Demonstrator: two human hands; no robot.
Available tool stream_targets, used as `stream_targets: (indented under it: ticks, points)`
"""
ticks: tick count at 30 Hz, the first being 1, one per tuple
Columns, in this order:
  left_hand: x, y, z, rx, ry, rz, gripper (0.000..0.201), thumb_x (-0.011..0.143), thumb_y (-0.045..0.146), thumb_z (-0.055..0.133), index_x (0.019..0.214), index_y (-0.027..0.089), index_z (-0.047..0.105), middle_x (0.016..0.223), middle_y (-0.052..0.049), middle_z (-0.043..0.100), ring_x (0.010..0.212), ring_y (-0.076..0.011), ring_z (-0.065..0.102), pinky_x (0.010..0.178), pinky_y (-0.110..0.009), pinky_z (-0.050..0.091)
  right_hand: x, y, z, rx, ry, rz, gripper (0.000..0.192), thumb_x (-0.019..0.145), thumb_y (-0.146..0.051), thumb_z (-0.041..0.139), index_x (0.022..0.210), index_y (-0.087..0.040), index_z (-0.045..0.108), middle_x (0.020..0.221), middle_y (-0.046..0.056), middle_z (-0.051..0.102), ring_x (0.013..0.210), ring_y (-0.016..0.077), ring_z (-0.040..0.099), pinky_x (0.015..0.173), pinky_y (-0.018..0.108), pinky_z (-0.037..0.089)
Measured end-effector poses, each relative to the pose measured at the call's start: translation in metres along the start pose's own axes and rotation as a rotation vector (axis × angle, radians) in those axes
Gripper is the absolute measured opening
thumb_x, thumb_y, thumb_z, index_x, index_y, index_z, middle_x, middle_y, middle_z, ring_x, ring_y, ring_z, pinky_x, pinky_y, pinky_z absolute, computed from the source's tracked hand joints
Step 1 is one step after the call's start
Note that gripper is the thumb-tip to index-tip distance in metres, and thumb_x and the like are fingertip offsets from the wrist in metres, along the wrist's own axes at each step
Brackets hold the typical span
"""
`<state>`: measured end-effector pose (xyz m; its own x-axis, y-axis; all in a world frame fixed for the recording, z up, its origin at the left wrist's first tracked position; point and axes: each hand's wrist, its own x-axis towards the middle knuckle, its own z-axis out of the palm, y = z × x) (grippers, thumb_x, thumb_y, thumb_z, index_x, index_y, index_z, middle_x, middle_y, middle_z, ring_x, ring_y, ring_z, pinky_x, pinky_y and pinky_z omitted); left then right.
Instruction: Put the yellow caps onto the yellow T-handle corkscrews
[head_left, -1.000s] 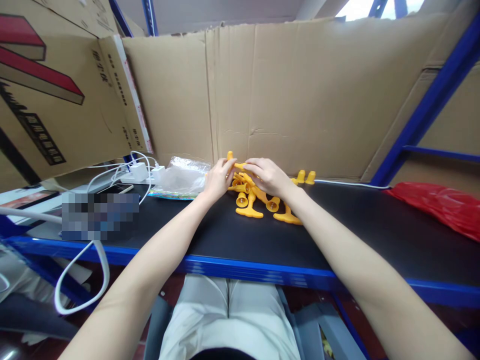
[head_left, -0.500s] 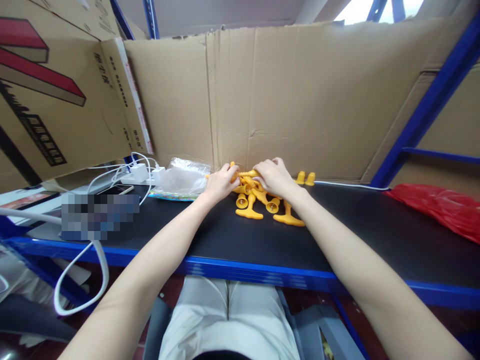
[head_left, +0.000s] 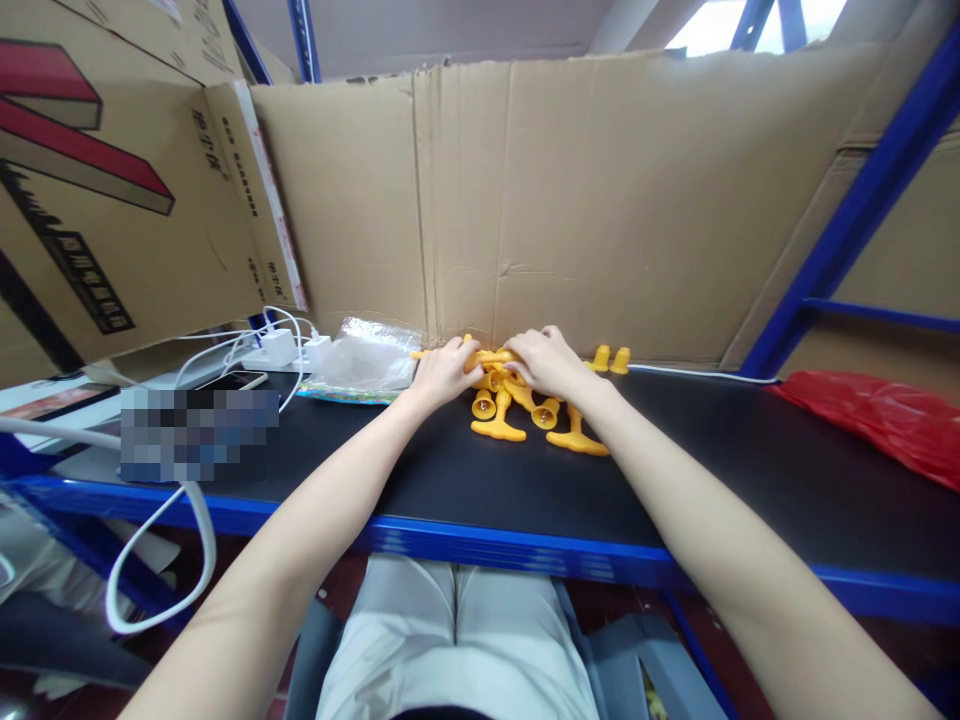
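Both hands, the left hand (head_left: 442, 370) and right hand (head_left: 546, 362), curled onto the yellow plastic pieces (head_left: 517, 405) heaped on the desk (head_left: 450, 480), apparently gripping some to gather them.

Both hands' fingers (head_left: 480, 358) hide in the yellow parts (head_left: 517, 400); grip unclear.

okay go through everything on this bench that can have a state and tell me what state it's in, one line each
Left hand: closed on the pile of yellow plastic horn-shaped pieces.
Right hand: fingers curled onto the same pile.
Two small yellow plastic caps: upright, apart from the pile, by the cardboard wall.
Clear plastic bag: lying crumpled, left of the pile.
White chargers: cables plugged in.
Red plastic bag: lying flat at the right.
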<state>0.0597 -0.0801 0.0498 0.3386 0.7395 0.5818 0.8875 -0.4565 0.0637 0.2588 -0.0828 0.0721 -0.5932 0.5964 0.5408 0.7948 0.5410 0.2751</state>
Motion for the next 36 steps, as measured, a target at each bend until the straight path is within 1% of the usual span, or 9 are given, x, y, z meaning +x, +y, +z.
stream_targets:
  ticks: [10, 14, 17, 20, 22, 26, 28, 32, 36]
  points:
    - [-0.001, 0.002, 0.0, -0.025, 0.011, 0.035, 0.035, 0.08, 0.032, 0.051, 0.113, 0.022, 0.057, 0.106, -0.007, 0.063, 0.093, -0.0218, 0.061, 0.073, -0.028, 0.045, -0.003, -0.001, 0.001, -0.004, -0.018, -0.018, 0.011, 0.087, -0.021, 0.047, 0.097, -0.018, 0.051, 0.097, 0.009, 0.061, 0.086, 0.0226, 0.056, 0.072, 0.031, 0.03]
    - [0.003, -0.002, 0.004, -0.177, 0.006, 0.03, 0.03, 0.077, 0.029, 0.053, 0.105, 0.021, 0.062, 0.094, -0.004, 0.067, 0.085, -0.019, 0.061, 0.071, -0.027, 0.045, -0.003, -0.004, 0.0, -0.035, -0.002, -0.007, 0.009, 0.087, -0.019, 0.047, 0.095, -0.019, 0.05, 0.096, 0.008, 0.06, 0.085, 0.022, 0.056, 0.07, 0.031, 0.029]
    - [0.006, -0.005, 0.008, -0.344, -0.051, -0.027, 0.028, 0.076, 0.028, 0.053, 0.099, 0.018, 0.065, 0.078, -0.002, 0.066, 0.07, -0.0152, 0.059, 0.063, -0.024, 0.043, -0.002, -0.005, 0.0, -0.066, -0.003, -0.004, 0.008, 0.086, -0.018, 0.048, 0.094, -0.018, 0.05, 0.097, 0.008, 0.06, 0.084, 0.0211, 0.055, 0.07, 0.031, 0.027]
    - [0.008, -0.007, 0.011, -0.447, -0.102, -0.076, 0.027, 0.076, 0.03, 0.053, 0.095, 0.016, 0.066, 0.072, -0.001, 0.065, 0.063, -0.0129, 0.056, 0.058, -0.023, 0.041, -0.002, -0.004, 0.001, -0.067, -0.007, -0.013, 0.008, 0.086, -0.019, 0.049, 0.094, -0.018, 0.05, 0.097, 0.008, 0.06, 0.085, 0.0208, 0.055, 0.07, 0.031, 0.025]
    - [0.007, -0.007, 0.011, -0.435, -0.088, -0.072, 0.027, 0.075, 0.03, 0.053, 0.095, 0.017, 0.066, 0.074, -0.001, 0.065, 0.065, -0.0131, 0.056, 0.058, -0.023, 0.041, -0.003, -0.002, 0.002, -0.03, -0.022, -0.014, 0.009, 0.087, -0.021, 0.05, 0.096, -0.018, 0.051, 0.097, 0.008, 0.061, 0.086, 0.0207, 0.055, 0.072, 0.03, 0.026]
    - [0.003, -0.005, 0.008, -0.207, 0.042, 0.026, 0.03, 0.074, 0.028, 0.054, 0.102, 0.021, 0.064, 0.09, -0.004, 0.066, 0.08, -0.0177, 0.059, 0.068, -0.025, 0.042, -0.002, -0.001, 0.001, 0.059, -0.102, 0.017, 0.013, 0.089, -0.024, 0.05, 0.099, -0.017, 0.054, 0.099, 0.008, 0.065, 0.092, 0.0213, 0.057, 0.076, 0.031, 0.028]
    - [0.002, -0.004, 0.007, -0.144, 0.067, 0.059, 0.031, 0.074, 0.028, 0.054, 0.104, 0.022, 0.063, 0.095, -0.005, 0.066, 0.085, -0.0192, 0.059, 0.07, -0.027, 0.042, -0.001, -0.001, 0.0, 0.072, -0.142, 0.039, 0.012, 0.089, -0.023, 0.05, 0.097, -0.017, 0.056, 0.099, 0.008, 0.066, 0.092, 0.0215, 0.057, 0.076, 0.031, 0.027]
    - [0.004, -0.004, 0.007, -0.216, 0.042, 0.074, 0.03, 0.073, 0.027, 0.055, 0.102, 0.02, 0.063, 0.092, -0.004, 0.066, 0.082, -0.0184, 0.059, 0.071, -0.027, 0.042, 0.0, -0.003, -0.003, 0.058, -0.159, 0.055, 0.009, 0.088, -0.023, 0.051, 0.089, -0.016, 0.056, 0.092, 0.007, 0.066, 0.086, 0.0204, 0.057, 0.074, 0.03, 0.026]
    - [0.008, -0.004, 0.007, -0.403, -0.06, -0.041, 0.028, 0.073, 0.027, 0.055, 0.097, 0.017, 0.066, 0.076, -0.002, 0.065, 0.069, -0.0143, 0.056, 0.063, -0.024, 0.04, -0.001, -0.003, -0.003, -0.018, -0.084, 0.039, 0.005, 0.085, -0.017, 0.05, 0.089, -0.017, 0.053, 0.091, 0.007, 0.065, 0.086, 0.0202, 0.055, 0.071, 0.03, 0.023]
